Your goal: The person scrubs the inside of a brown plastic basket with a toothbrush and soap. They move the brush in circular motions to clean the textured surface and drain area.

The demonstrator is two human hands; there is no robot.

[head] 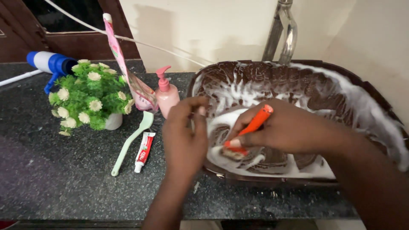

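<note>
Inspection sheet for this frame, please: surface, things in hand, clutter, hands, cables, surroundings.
Surface: dark speckled stone counter.
Things in hand: orange-handled scrub brush in brown oval basin coated with white foam.
Clutter: pink pump soap bottle, pale green long-handled brush, small red-and-white tube, potted green plant with white flowers, blue-and-white spray nozzle.
Hands: right hand grips the brush; left hand at the basin rim.
Cables: white cord along the wall.
Surroundings: chrome tap, cream wall.
</note>
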